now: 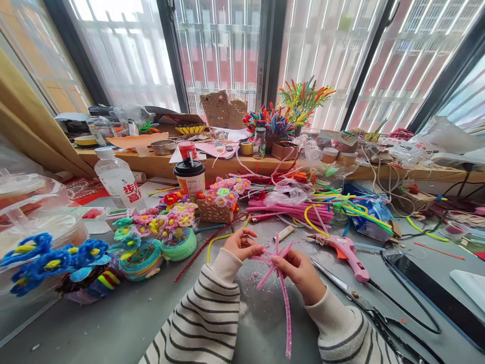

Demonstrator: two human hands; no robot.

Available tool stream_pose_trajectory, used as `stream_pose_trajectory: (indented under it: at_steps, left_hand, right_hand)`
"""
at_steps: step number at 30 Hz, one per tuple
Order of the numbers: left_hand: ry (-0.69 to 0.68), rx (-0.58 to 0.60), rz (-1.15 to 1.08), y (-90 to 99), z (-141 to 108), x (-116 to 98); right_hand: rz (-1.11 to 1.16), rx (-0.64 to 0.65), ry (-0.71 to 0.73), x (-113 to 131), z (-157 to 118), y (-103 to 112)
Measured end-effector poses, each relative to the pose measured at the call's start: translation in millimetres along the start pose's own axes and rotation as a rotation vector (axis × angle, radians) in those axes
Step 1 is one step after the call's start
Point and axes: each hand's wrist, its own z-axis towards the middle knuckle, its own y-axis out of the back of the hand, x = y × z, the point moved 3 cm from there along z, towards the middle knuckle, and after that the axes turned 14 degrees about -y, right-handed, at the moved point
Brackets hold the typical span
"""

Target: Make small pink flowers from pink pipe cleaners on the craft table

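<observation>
Between my hands is a pink pipe cleaner piece [287, 308], with short arms spreading out like a star and one long strand hanging down toward the table. My left hand [242, 245] pinches the tip of an arm on its left side. Near the centre, my right hand [303, 273] grips the piece between thumb and fingers. Glitter specks lie scattered on the grey table just below. A pink glue gun [346, 250] rests to the right of my right hand, and long scissors [354, 294] lie beside that wrist. A lighter [284, 232] sits just beyond my hands.
Pipe cleaner flowers in pots [178, 245] stand at left, near a water bottle [119, 182] and a lidded cup [189, 178]. A bundle of pink pipe cleaners [291, 212] lies behind my hands. At right are a phone [435, 298] and the glue gun's black cord [405, 308].
</observation>
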Motion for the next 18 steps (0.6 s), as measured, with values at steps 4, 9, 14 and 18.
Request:
stream_pose_trajectory:
  at_steps: [4,9,14,18]
  left_hand:
    - [0.004,0.007,0.004,-0.7,-0.4,-1.0]
    - [0.108,0.018,-0.031,-3.9,-1.0,-0.3]
    - [0.212,0.146,0.018,-8.6,-4.6,5.1]
    - [0.182,0.277,0.069,-11.3,-7.0,7.7]
  right_hand:
    - [0.039,-0.002,-0.016,-1.0,0.9,-0.6]
    - [0.020,-0.049,-0.006,-5.0,4.1,2.6]
    - [0.056,-0.102,-0.001,-6.4,5.5,6.9]
    - [0.117,-0.156,-0.013,-7.0,5.5,10.2]
